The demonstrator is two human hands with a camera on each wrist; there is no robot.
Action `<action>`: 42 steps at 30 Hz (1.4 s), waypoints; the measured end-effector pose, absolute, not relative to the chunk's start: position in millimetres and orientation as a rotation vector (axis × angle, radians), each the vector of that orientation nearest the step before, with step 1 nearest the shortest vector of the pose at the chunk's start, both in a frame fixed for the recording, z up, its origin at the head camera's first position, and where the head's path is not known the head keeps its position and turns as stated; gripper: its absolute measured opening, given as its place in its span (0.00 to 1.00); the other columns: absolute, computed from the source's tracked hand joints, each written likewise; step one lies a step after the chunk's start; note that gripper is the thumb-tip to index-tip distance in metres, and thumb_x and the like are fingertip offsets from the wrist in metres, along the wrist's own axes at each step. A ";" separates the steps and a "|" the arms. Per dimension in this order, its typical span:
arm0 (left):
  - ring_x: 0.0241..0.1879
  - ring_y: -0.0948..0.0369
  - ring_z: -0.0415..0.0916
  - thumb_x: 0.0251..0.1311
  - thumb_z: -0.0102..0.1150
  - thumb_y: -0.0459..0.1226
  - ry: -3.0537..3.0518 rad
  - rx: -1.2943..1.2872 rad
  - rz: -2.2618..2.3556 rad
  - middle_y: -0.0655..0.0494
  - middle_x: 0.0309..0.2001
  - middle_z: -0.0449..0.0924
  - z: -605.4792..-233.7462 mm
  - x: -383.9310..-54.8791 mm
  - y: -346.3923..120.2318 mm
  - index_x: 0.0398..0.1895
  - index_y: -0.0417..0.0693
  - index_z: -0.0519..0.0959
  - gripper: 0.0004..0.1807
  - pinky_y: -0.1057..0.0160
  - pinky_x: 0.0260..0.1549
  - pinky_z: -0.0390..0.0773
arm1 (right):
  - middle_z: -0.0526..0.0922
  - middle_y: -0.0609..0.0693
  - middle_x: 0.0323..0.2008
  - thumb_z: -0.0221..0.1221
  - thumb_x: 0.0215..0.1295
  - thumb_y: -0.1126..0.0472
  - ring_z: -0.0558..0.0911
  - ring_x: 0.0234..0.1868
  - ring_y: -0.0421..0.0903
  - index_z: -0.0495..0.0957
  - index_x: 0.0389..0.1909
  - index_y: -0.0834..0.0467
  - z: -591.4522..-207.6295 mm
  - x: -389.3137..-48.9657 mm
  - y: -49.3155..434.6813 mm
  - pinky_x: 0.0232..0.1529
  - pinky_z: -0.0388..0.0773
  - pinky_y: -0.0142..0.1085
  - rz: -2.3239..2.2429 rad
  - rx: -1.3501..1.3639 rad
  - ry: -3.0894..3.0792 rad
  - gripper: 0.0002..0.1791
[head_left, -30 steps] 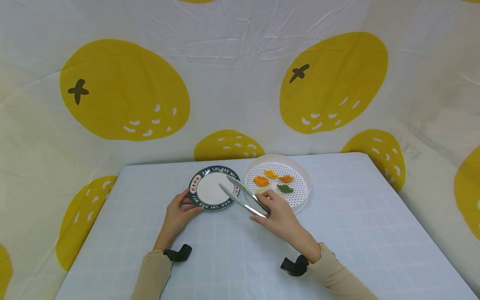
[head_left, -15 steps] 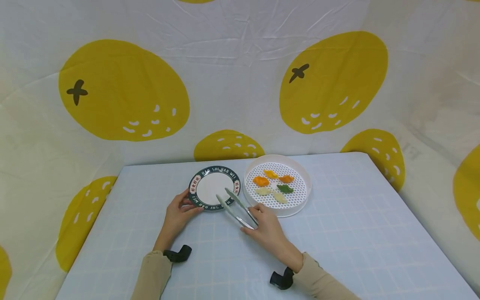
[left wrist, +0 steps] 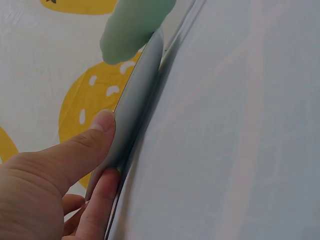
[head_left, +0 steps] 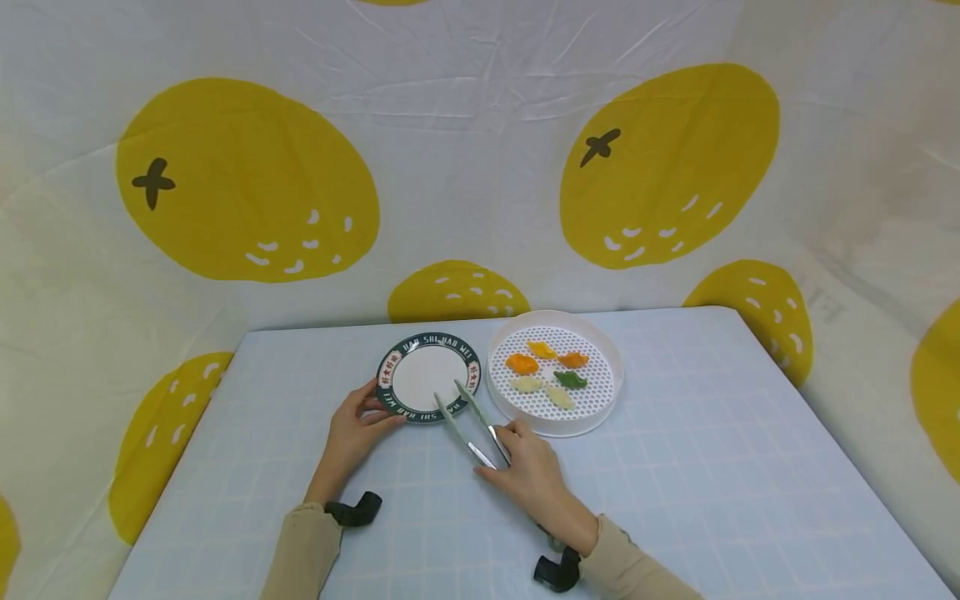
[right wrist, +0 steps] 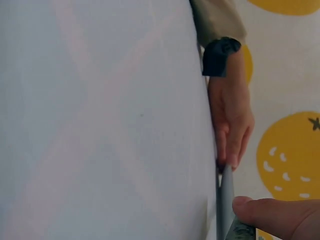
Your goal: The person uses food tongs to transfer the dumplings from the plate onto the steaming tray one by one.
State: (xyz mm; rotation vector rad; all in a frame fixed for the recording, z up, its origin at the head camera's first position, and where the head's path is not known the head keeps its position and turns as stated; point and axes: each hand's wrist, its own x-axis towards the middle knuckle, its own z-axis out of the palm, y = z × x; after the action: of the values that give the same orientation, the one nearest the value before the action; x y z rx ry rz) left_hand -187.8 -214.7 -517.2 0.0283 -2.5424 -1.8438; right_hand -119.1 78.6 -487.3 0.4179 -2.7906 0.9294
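Note:
A white plate (head_left: 427, 379) with a dark green lettered rim lies on the table. My left hand (head_left: 354, 437) grips its left near rim, and in the left wrist view the thumb (left wrist: 95, 132) is on top of the plate's edge (left wrist: 132, 105). My right hand (head_left: 528, 477) holds tongs (head_left: 482, 456) with pale green tips. The tips are spread apart, nothing between them, over the plate's near right part. One green tip (left wrist: 132, 32) shows large in the left wrist view. In the right wrist view the right thumb (right wrist: 260, 207) presses the tongs.
Right of the plate stands a round white perforated steamer tray (head_left: 611, 392). In it lie several dumpling-shaped pieces: orange (head_left: 522, 364), yellow (head_left: 542, 350), green (head_left: 571, 380) and whitish (head_left: 560, 398). A pale checked cloth (head_left: 712, 467) covers the table, and a fruit-print curtain (head_left: 465, 167) hangs behind.
My right hand has drawn back toward me and left with the tongs, off the steamer tray, uncovering the whitish pieces. The left hand and plate have stayed in place.

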 end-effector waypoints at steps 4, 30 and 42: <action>0.50 0.50 0.81 0.47 0.79 0.38 -2.518 0.013 -1.858 0.45 0.54 0.72 -516.4 -187.6 -215.4 0.74 0.46 0.62 0.50 0.70 0.47 0.83 | 0.77 0.49 0.39 0.79 0.44 0.50 0.69 0.27 0.38 0.83 0.49 0.62 -486.3 -118.1 77.3 0.21 0.66 0.25 0.897 0.429 -2.779 0.32; 0.59 0.48 0.73 0.46 0.79 0.35 -2.444 -0.034 -1.911 0.44 0.59 0.66 -513.4 -185.4 -216.4 0.73 0.38 0.62 0.50 0.72 0.51 0.79 | 0.74 0.47 0.32 0.78 0.46 0.51 0.66 0.25 0.37 0.83 0.48 0.65 -475.8 -115.2 80.9 0.19 0.65 0.25 0.992 0.556 -2.799 0.31; 0.59 0.48 0.71 0.47 0.78 0.32 -2.412 -0.038 -1.947 0.42 0.60 0.66 -515.8 -188.2 -215.5 0.72 0.37 0.63 0.48 0.71 0.53 0.78 | 0.77 0.45 0.27 0.74 0.52 0.50 0.72 0.25 0.37 0.83 0.50 0.63 -467.8 -118.5 85.5 0.20 0.71 0.25 0.981 0.543 -2.894 0.28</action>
State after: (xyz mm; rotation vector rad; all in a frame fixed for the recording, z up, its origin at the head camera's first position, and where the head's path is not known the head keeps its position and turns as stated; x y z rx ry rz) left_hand -188.2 -215.5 -515.8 -0.0381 -2.4118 -1.9466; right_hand -118.5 85.5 -467.8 0.5428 -2.8940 0.9808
